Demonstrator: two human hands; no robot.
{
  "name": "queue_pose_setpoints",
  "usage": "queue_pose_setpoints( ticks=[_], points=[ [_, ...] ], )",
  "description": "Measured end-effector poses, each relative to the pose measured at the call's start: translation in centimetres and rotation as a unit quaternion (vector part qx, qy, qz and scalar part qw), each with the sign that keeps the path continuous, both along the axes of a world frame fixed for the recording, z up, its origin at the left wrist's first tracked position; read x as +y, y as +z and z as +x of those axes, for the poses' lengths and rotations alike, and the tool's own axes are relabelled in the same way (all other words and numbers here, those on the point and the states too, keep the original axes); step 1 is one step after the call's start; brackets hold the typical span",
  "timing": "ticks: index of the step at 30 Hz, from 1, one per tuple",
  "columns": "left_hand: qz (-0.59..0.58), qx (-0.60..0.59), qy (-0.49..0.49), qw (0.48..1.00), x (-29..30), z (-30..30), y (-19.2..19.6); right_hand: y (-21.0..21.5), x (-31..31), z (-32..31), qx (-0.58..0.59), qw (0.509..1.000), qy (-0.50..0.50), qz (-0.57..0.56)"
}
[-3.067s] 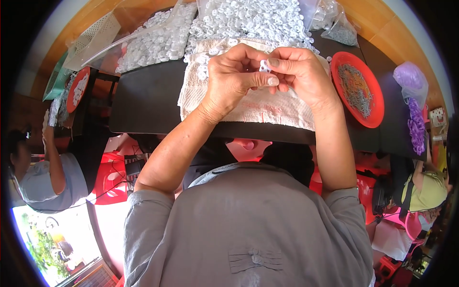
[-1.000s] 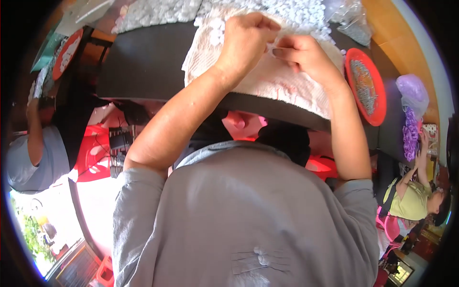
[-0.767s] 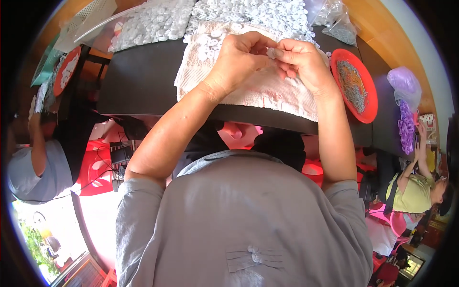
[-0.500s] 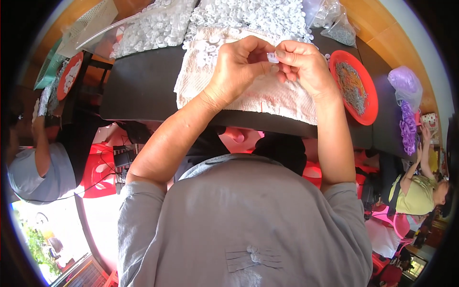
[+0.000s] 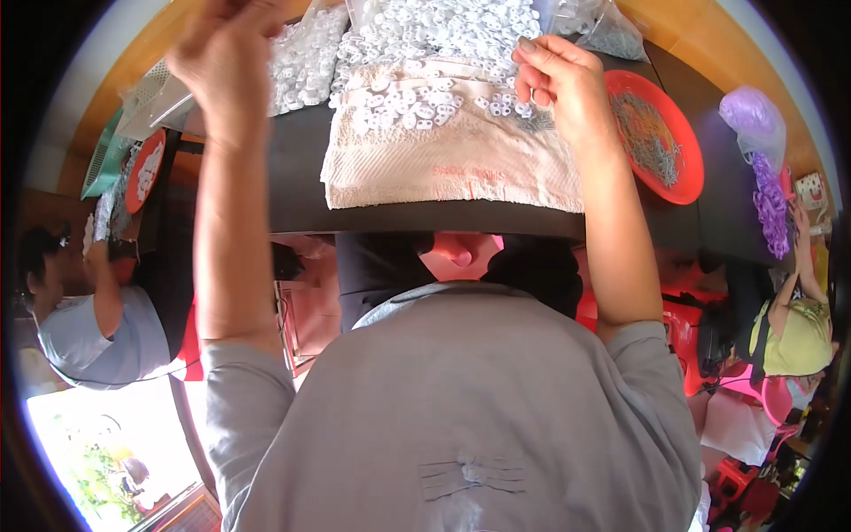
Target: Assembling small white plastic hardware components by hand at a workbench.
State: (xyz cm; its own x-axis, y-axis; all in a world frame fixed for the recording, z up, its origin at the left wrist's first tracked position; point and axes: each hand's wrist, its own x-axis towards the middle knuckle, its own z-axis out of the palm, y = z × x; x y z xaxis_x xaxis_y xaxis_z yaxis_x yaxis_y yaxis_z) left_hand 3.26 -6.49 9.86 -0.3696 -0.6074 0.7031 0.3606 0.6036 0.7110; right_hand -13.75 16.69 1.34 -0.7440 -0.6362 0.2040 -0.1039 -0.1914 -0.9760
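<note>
My left hand point(image 5: 229, 66) is raised at the upper left, above the clear plastic bag. It is smeared by motion, so its fingers and anything in them cannot be made out. My right hand point(image 5: 572, 87) hovers over the right side of a beige towel point(image 5: 443, 173), fingers curled and thumb pressed over them. Whether a small piece is inside is hidden. Small white plastic pieces point(image 5: 412, 106) with holes lie scattered on the towel, left of that hand. A small grey patch, seemingly metal pins point(image 5: 536, 122), shows just beneath it.
A large heap of white pieces point(image 5: 434, 35) lies behind the towel, beside a filled clear bag point(image 5: 310, 62). To the right are a red tray point(image 5: 687, 168) of metal pins and a purple bag point(image 5: 752, 124). Other people sit at left point(image 5: 102, 332) and right point(image 5: 798, 332).
My hands, together over the towel around a small white piece, have parted. The left swung up and left; the right stayed near its place. The piece is no longer visible between them.
</note>
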Motion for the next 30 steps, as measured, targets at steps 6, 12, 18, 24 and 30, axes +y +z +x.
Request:
queue_pose_setpoints(
  ticks=[6,12,18,24,30],
  points=[
    [-0.176,-0.277,0.284,0.901,-15.9,-1.6,0.6,0.2,-1.1,0.9,0.027,0.999,-0.021,-0.018],
    [-0.309,-0.178,0.041,0.933,-1.4,-2.8,-5.3,-0.2,-0.6,0.4,0.064,0.995,-0.073,-0.010],
    [-0.390,-0.265,-0.178,0.864,5.7,-3.6,-11.8,-0.4,-1.0,0.8,0.088,0.994,-0.060,0.032],
    [-0.311,-0.311,-0.177,0.881,5.4,-3.9,-12.3,0.0,-1.1,1.6,0.122,0.990,-0.042,0.053],
    [-0.381,-0.287,-0.164,0.863,6.1,-4.0,-12.5,0.0,-1.3,1.9,0.131,0.989,-0.048,0.047]
  ],
)
